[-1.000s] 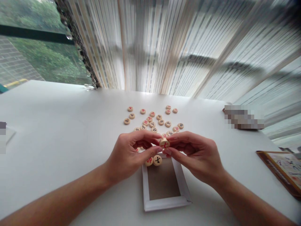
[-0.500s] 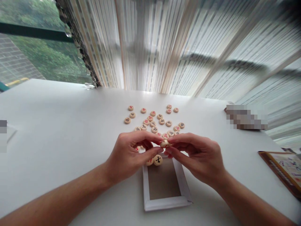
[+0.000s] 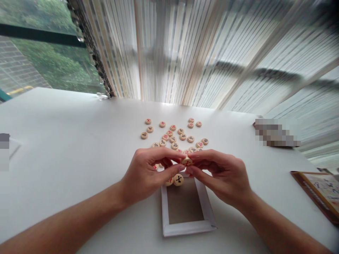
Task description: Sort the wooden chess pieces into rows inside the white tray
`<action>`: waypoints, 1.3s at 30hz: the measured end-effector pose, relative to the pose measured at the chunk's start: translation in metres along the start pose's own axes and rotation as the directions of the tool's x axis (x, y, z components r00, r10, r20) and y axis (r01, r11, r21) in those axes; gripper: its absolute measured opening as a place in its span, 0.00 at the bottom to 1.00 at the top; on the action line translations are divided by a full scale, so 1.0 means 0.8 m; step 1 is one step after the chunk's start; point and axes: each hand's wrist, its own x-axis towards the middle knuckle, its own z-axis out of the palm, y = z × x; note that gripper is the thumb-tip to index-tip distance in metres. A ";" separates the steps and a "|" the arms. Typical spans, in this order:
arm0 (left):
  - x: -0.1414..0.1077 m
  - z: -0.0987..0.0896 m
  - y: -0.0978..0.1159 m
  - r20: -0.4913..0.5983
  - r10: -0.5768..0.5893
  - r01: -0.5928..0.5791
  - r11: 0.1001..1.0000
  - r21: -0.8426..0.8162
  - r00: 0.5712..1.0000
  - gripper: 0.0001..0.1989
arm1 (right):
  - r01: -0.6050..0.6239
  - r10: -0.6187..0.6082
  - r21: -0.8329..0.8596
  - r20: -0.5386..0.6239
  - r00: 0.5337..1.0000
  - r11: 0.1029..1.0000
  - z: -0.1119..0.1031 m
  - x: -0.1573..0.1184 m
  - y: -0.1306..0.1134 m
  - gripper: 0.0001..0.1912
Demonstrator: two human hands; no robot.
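So the wooden disc (image 3: pixel 186 162) just got tipped round, and its red character now faces the camera, which means the marking shows instead of mostly the edge. It's near the middle of the frame, pinched between the fingertips of the left hand (image 3: pixel 148 167) and the right hand (image 3: pixel 225 173). Below it, lower centre, there's an open white-rimmed box (image 3: pixel 190 227), with a black-marked disc (image 3: pixel 178 180) and a partly hidden red-marked disc (image 3: pixel 169 181) at its upper left corner. More scattered discs (image 3: pixel 173 127) sit just beyond the hands, on the white table (image 3: pixel 66 141).
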 end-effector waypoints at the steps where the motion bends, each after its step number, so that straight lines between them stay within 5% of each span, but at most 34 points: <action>1: 0.000 0.000 0.000 -0.002 -0.011 0.011 1.000 0.004 1.000 0.08 | 0.002 -0.002 -0.003 -0.001 1.000 1.000 0.000 0.001 0.000 0.13; 12: 0.000 -0.002 -0.001 0.037 -0.047 0.047 0.999 -0.011 0.998 0.06 | -0.006 0.005 -0.036 -0.002 1.000 0.999 0.000 0.001 0.001 0.11; 30: -0.001 0.000 -0.011 0.140 -0.252 0.283 0.914 -0.289 0.958 0.14 | -0.250 0.245 0.368 0.061 0.968 0.896 0.004 0.006 0.001 0.13; 39: 0.003 0.000 -0.006 0.092 -0.248 0.262 0.945 -0.196 0.964 0.09 | -0.185 0.181 0.241 0.040 0.983 0.953 0.002 0.000 0.010 0.17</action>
